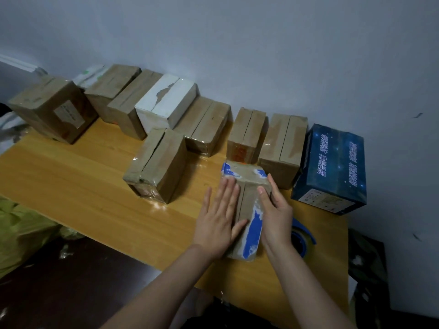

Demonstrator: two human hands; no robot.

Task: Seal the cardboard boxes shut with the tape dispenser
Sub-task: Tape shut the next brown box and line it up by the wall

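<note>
Near right on the yellow wooden table [83,186], the left hand [218,222] presses flat, fingers spread, on the small brown blue-patched cardboard box [248,201]; the right hand [275,214] clasps its right edge. Hold both flaps level, seam closed, before fetching the blue tape dispenser [304,239] beside it.

Bare worktop [71,176] lies open at the near left. A row of boxes [206,124] lines the back wall [237,43]; one brown box [161,162] stands forward of it. At the right, a blue-patched box [247,179], a tape dispenser [305,233] just beside it and a dark blue box [332,169] crowd the end.
</note>
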